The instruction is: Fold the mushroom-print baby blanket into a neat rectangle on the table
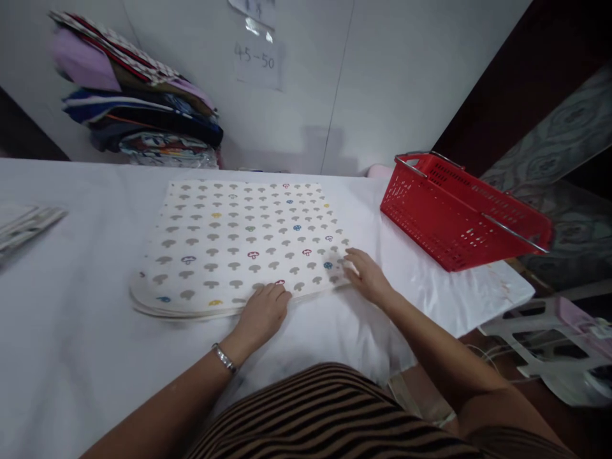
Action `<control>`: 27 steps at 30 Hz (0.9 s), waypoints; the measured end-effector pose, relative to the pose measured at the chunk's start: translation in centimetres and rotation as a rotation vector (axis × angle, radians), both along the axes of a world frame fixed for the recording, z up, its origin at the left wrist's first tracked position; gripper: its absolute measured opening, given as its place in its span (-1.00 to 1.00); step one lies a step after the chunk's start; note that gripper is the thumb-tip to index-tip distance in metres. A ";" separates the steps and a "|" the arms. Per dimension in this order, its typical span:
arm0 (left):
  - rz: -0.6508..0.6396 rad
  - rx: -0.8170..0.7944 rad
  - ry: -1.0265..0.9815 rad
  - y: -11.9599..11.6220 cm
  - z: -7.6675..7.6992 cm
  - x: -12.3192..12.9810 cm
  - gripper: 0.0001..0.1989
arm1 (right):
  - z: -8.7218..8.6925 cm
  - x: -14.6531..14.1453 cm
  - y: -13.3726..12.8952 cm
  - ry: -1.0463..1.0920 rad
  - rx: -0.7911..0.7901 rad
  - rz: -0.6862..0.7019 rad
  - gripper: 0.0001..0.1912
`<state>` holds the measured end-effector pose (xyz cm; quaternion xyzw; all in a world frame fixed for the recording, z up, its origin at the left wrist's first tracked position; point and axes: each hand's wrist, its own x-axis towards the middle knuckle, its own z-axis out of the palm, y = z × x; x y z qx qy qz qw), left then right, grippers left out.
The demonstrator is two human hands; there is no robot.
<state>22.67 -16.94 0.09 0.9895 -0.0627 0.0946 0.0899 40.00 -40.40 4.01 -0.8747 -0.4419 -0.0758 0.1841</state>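
Observation:
A white cloth printed with small mushrooms (248, 239) lies folded in flat layers on the white-covered table (109, 357). My left hand (266, 312), with a silver bracelet at the wrist, rests on the cloth's near edge, its fingers close together and lying flat. At the cloth's right edge is my right hand (367, 274), fingers slightly bent and apart, the fingertips touching the border. Neither hand is closed around the fabric.
A red plastic basket (444, 210) with metal handles stands at the right of the table. Folded clothes (143, 95) are stacked at the back left. Another patterned fabric (29, 226) lies at the far left. A white plastic chair (549, 338) is beyond the right edge.

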 end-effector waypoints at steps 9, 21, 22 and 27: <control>0.051 -0.064 0.012 -0.3 0.0 -0.6 -0.79 | -3.7 1.7 1.6 0.178 -0.328 -0.015 -0.40; 0.096 -0.160 -0.101 -0.4 -1.7 -0.6 -0.81 | -2.6 4.5 13.8 0.122 -0.365 0.315 -0.38; 0.104 -0.162 -0.108 -0.5 -1.8 -0.6 -0.82 | -2.8 5.1 14.3 0.134 -0.377 0.300 -0.37; 0.088 -0.138 -0.113 -0.5 -2.0 -0.7 -0.92 | -3.8 6.9 16.5 0.021 -0.326 0.283 -0.38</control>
